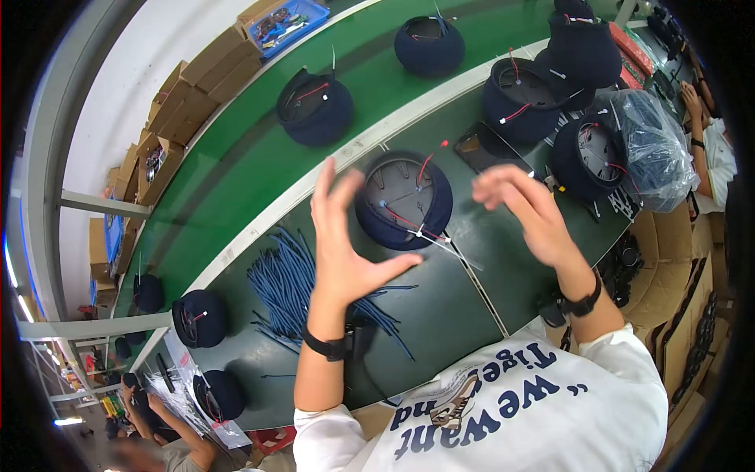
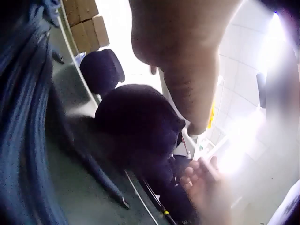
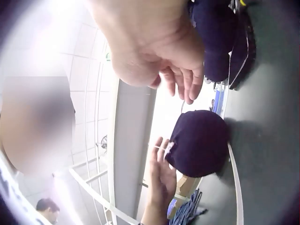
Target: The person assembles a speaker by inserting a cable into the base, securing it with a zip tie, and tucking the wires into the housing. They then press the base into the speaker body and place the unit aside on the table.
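Note:
In the head view, a navy, round, fabric-covered housing [image 1: 405,236] sits on the dark table with its grey plastic recess facing up. Red wires and white cable ties cross its opening. My left hand [image 1: 344,263] hovers at its left side, thumb stretched away from the fingers, holding nothing. On the other side my right hand [image 1: 541,220] is raised with loosely bent fingers and nothing in them. The right wrist view shows the housing [image 3: 199,145] below the right hand, with a gap between. Beside my left forearm lies a bundle of blue cords [image 1: 283,279].
Several similar navy housings [image 1: 314,110] stand on the green belt [image 1: 228,149] and the table. Right of the nearest one lie a black phone [image 1: 491,147] and a clear plastic bag [image 1: 649,149]. Cardboard boxes [image 1: 224,67] line the belt's far side. Other people work at both ends.

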### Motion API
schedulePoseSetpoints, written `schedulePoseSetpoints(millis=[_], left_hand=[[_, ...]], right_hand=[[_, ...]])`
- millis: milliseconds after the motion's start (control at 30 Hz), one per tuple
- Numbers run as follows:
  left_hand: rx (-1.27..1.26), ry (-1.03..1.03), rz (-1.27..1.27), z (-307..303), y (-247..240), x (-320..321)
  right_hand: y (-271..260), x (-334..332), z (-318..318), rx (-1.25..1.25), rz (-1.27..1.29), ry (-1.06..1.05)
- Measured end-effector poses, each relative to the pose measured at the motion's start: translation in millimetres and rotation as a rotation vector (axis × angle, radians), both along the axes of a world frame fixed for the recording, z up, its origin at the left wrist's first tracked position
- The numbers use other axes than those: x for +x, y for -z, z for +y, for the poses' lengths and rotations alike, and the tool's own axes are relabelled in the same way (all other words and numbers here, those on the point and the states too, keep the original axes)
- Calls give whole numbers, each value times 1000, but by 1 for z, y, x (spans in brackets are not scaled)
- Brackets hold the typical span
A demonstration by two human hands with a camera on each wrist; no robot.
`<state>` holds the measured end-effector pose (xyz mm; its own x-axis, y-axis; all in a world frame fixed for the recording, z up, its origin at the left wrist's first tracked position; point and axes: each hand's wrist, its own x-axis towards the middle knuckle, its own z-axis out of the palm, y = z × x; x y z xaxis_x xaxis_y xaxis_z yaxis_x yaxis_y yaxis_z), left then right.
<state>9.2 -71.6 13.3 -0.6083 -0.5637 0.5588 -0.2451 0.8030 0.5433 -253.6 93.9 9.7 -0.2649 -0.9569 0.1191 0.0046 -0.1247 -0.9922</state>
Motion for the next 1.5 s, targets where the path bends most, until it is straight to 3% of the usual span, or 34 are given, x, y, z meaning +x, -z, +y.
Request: schedulePoseSetpoints(millis=[67, 133, 233, 367, 667, 967, 1167, 1267, 1367, 1500], left_hand=[[374, 65, 11, -20, 9, 4], [453, 187, -12, -35, 25, -5], [490, 340, -4, -38, 34, -21], [293, 347, -1, -40, 42, -18], [301, 360, 57, -37, 41, -20], [217, 378, 97, -41, 52, -22], [350, 331, 229, -30, 50, -25], [245, 353, 69, -36, 51, -21], [355, 411, 92, -37, 51, -16], [494, 481, 175, -41, 60, -18]], right_hand=[[0, -1, -28, 119, 335, -71], [11, 0, -54, 49, 577, -287], [8, 8, -71, 80, 515, -376], [16, 12, -67, 31, 528, -343], [15, 11, -64, -33, 645, -269], [6, 13, -64, -72, 1005, -203], [19, 15, -62, -106, 583, -163], [10, 15, -62, -67, 733, -205], [-6, 14, -63, 75, 911, -299], [23, 13, -59, -44, 546, -240]])
